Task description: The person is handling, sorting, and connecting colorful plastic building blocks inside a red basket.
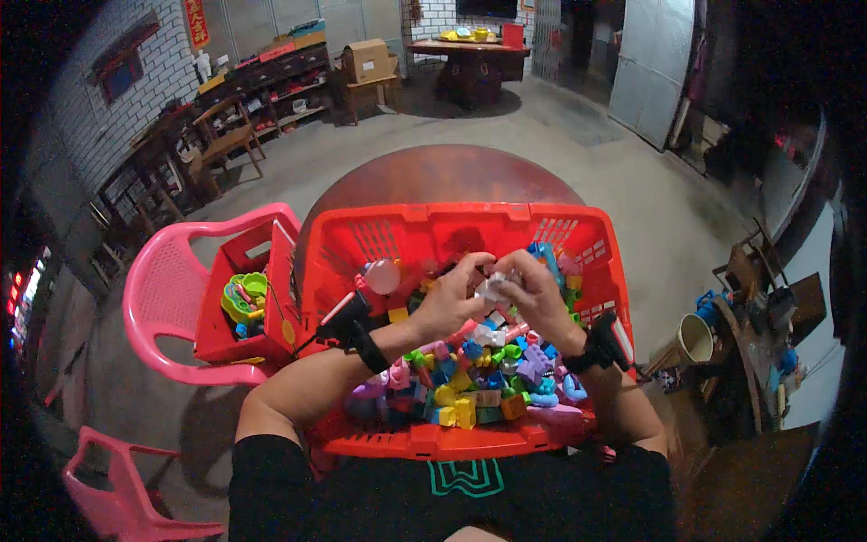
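Observation:
Above a red plastic basket (470,441), my two hands meet over the toy pieces. My left hand (449,296) and my right hand (540,294) are both closed around a small whitish toy piece (492,288), its exact kind partly hidden by the fingers. Beneath them, the basket holds a heap of colourful toy building blocks (470,379) in yellow, green, purple, blue and white. A pale round toy (382,276) lies by the basket's left wall, close to my left hand. Both wrists wear dark bands with a device attached.
The basket rests on a round brown table (452,172). To the left, a pink plastic chair (163,271) bears a red box (217,325) with a green toy (242,296). Another pink chair (117,488) stands lower left. At the right is a pale bucket (695,339).

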The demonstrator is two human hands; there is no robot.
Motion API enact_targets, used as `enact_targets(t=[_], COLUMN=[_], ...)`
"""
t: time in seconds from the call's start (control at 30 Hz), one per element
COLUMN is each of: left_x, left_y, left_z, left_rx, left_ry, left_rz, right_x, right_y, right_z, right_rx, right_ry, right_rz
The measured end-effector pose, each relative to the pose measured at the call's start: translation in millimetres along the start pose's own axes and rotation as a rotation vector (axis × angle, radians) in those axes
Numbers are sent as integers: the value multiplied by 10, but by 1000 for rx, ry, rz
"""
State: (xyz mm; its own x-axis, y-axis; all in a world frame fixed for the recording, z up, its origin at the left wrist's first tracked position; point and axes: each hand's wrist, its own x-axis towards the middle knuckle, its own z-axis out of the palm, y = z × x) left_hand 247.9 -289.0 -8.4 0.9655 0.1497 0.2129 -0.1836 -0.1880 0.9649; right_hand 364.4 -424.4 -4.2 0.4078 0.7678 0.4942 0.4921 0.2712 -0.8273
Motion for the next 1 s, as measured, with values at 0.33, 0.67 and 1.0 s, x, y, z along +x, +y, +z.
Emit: enact_targets(t=[0.33,0.67,1.0], left_x=[-53,-19,-8], left_y=[95,-92,463], left_z=[9,-17,-375], left_rx=[306,198,190], left_ry=[16,-11,325], left_rz=[257,248,337], right_x=[30,32,77], right_y=[69,13,144], right_z=[-23,-101,-240], right_rx=[136,218,-211], right_ry=[-103,-91,-256], right_rz=[72,173,56])
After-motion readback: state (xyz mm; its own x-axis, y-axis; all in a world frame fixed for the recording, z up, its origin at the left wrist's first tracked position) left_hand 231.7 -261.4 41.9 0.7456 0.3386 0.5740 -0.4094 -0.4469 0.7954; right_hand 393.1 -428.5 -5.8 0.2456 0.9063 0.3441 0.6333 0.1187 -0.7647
